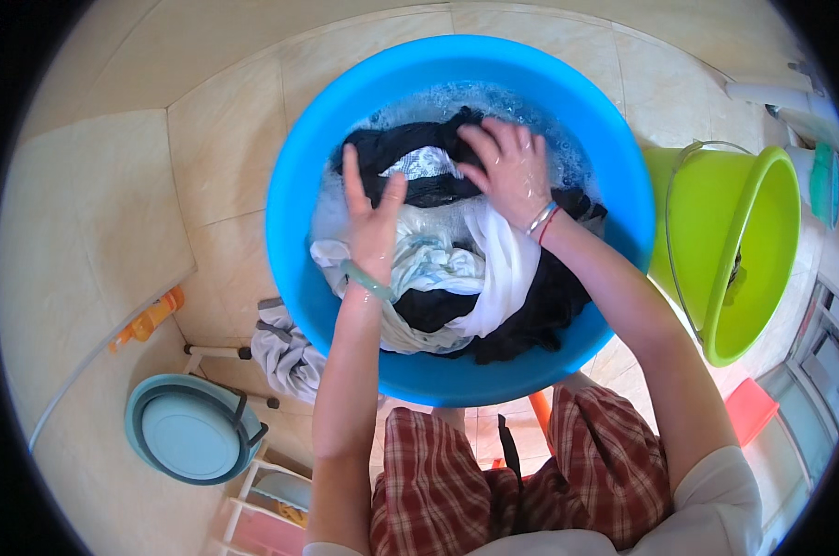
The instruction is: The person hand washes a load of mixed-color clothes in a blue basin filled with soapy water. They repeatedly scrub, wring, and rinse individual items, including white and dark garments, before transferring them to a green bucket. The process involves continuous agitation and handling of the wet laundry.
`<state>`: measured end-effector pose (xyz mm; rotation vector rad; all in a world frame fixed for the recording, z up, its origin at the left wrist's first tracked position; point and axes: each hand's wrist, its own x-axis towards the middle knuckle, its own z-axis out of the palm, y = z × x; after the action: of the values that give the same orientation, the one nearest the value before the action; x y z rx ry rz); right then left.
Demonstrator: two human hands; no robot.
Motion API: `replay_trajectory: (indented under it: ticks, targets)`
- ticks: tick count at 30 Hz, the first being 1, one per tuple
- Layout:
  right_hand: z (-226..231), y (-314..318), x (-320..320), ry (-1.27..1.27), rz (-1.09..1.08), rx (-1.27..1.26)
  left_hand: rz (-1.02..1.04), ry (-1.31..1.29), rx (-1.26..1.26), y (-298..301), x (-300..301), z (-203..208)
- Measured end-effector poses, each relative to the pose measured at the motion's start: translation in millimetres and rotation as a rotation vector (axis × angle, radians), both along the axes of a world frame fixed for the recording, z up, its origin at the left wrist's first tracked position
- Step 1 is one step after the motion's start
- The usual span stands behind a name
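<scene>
A large blue basin [288,232] holds soapy water and a heap of wet black and white clothes. My left hand [375,222] is over the left part of the heap, its thumb and index finger spread apart at the edge of a black garment [382,148]. A patterned grey-and-white patch shows in the middle of that garment. My right hand [512,176] lies at the garment's right end with its fingers spread, and its fingertips touch the dark cloth. Nearer to me, a white garment [503,269] curls around more black cloth [521,329].
A lime-green bucket [753,278] with a wire handle stands tilted-looking to the right. Left of the basin are a grey-and-white cloth [285,357], a folding basin [192,445], a white rack [243,510] and an orange bottle [151,320]. A pink-red object [751,410] is at lower right.
</scene>
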<state>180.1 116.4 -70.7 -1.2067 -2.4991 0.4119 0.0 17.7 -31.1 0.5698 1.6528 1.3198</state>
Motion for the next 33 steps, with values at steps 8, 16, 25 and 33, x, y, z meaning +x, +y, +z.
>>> replay_trajectory:
  ticks: [8, 16, 25, 33]
  targets:
    - [-23, 11, -25, -0.367, -0.004, -0.148, -0.219, 0.167, -0.274, 7, -10, -52]
    - [78, -21, -24, 0.662, 0.13, -0.354, 0.211, -0.731, 0.018, -14, 23, 36]
    - [156, -58, -27, 1.126, 0.603, -0.765, -0.014, -0.873, 0.192, -47, 9, 40]
    - [93, -17, -8, 1.172, -0.177, -1.14, 0.162, -1.122, 0.151, -31, 43, 70]
